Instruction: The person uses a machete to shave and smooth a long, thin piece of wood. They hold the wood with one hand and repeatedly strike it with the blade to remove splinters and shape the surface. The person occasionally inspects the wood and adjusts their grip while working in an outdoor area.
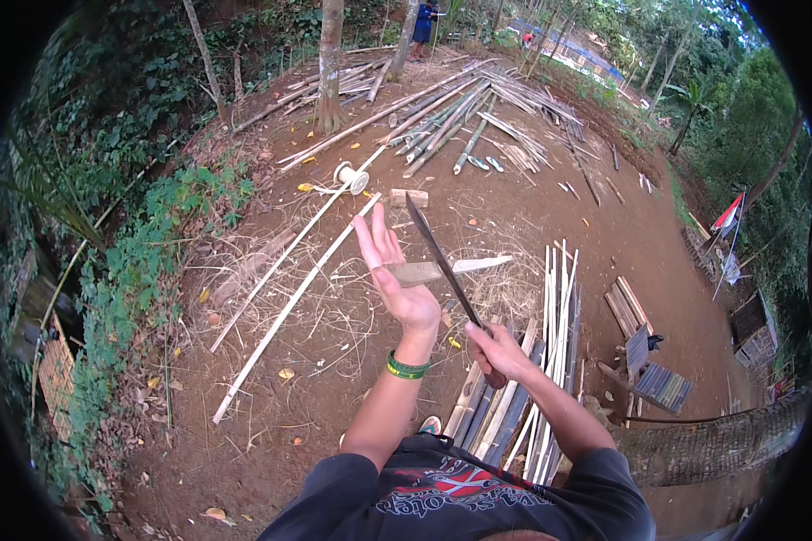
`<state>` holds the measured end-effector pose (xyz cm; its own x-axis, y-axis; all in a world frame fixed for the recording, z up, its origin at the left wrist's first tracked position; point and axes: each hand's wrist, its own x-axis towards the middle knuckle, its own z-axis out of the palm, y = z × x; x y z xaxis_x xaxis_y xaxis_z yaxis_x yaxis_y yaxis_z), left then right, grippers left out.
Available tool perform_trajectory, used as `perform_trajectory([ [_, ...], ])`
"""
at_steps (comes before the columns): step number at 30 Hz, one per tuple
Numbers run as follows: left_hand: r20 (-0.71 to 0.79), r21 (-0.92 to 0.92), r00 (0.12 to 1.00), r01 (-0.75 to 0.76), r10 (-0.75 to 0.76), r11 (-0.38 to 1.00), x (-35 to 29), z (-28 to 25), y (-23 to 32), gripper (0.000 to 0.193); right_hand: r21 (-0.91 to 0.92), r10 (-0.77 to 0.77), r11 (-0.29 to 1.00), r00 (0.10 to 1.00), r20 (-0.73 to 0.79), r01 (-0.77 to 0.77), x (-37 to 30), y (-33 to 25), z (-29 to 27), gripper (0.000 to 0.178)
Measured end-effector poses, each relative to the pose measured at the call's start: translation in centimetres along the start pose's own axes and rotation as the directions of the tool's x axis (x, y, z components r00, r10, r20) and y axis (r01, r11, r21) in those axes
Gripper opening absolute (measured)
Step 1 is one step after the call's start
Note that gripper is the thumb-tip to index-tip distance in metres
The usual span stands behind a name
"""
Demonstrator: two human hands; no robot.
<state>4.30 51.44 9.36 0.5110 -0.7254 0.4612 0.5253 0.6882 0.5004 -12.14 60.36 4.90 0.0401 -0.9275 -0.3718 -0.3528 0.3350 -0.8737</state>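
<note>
My right hand (503,353) is closed round the handle of a machete (444,263), whose long dark blade slants up and to the left. Across the palm of my left hand (406,293) lies a short pointed wooden piece (424,272), its grey-brown end under the thumb. Its pale, freshly cut tip points right, and the machete blade crosses in front of it. The other left fingers are stretched upward. Whether the blade touches the wood, I cannot tell.
Two long pale bamboo strips (289,311) lie at the left, near a white spool (352,178). A small wood block (410,198) sits ahead. Bamboo strips (558,334) are stacked beside my right arm. Bamboo poles (451,122) lie farther off. A person in blue (423,27) stands at the back.
</note>
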Motion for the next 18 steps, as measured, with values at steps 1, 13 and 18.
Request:
perform_trajectory([
  [1,0.019,0.033,1.000,0.001,-0.001,0.999,0.5,0.4,-0.2,0.084,-0.011,-0.058,0.998,0.998,-0.006,0.058,0.0,0.1,-0.1,0.040],
  [13,0.018,-0.078,1.000,-0.012,0.013,0.997,0.9,4.0,-0.9,0.074,-0.123,-0.169,0.983,0.920,-0.353,0.133,-3.4,0.4,-2.3,0.055],
  [18,0.046,-0.089,0.996,-0.071,0.075,0.993,1.3,6.4,-1.0,0.080,-0.115,-0.715,0.641,0.536,-0.448,0.759,-6.8,-7.1,-3.3,0.064],
])
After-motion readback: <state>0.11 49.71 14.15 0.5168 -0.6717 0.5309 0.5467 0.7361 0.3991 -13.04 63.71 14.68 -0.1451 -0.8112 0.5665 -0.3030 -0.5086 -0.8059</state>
